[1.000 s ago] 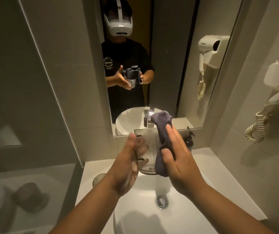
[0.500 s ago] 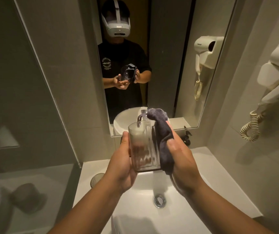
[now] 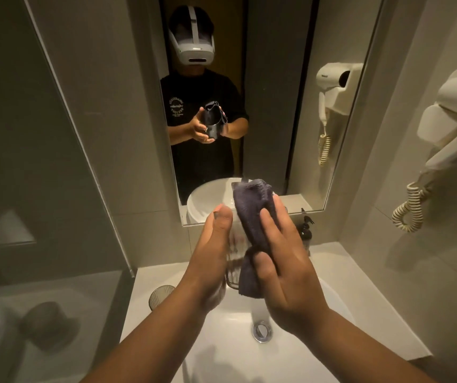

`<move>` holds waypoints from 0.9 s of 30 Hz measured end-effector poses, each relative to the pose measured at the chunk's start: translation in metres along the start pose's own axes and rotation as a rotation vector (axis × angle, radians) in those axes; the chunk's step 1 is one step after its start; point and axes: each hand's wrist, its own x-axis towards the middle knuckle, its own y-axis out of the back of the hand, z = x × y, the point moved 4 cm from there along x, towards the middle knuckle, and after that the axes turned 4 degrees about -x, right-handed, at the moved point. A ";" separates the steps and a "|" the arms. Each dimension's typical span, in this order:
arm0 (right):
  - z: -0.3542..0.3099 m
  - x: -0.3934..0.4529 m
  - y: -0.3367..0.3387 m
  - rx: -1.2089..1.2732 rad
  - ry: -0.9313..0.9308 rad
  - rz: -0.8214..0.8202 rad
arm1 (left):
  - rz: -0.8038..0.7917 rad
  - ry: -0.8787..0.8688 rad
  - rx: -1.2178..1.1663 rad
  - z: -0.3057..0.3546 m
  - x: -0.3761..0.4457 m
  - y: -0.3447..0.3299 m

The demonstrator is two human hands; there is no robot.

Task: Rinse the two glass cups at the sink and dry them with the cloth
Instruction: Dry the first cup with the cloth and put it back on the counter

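Glass cup (image 3: 234,261) upright (cloth (image 3: 252,217) over rim)

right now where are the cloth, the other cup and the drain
cloth (image 3: 252,214): head view, on its upper fold draped over the held cup
other cup (image 3: 158,295): head view, on its ribbed side, on the counter left of the basin
drain (image 3: 261,331): head view, on its metal ring

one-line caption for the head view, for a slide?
Left hand holds glass cup over sink; right hand presses dark cloth against it.
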 end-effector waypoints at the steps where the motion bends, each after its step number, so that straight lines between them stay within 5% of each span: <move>1: -0.003 0.000 0.000 -0.010 0.023 -0.001 | 0.004 0.014 -0.050 0.000 0.000 0.000; 4: -0.001 0.000 0.001 0.159 -0.016 -0.047 | -0.029 0.047 -0.200 -0.003 -0.001 0.002; 8: 0.012 0.004 -0.001 0.678 -0.235 -0.153 | -0.082 0.113 -0.381 -0.003 -0.004 0.000; 12: 0.018 0.005 0.002 0.686 -0.319 -0.087 | -0.004 0.159 -0.228 0.011 0.001 -0.006; 18: 0.023 0.013 0.011 0.344 -0.223 -0.136 | 0.485 -0.089 0.216 0.013 0.003 0.010; 23: 0.020 0.014 0.016 -0.091 -0.109 -0.120 | 0.122 0.012 0.013 0.003 -0.001 -0.009; 27: 0.009 0.012 0.010 -0.212 0.034 -0.065 | 0.069 -0.033 -0.063 0.002 0.001 -0.012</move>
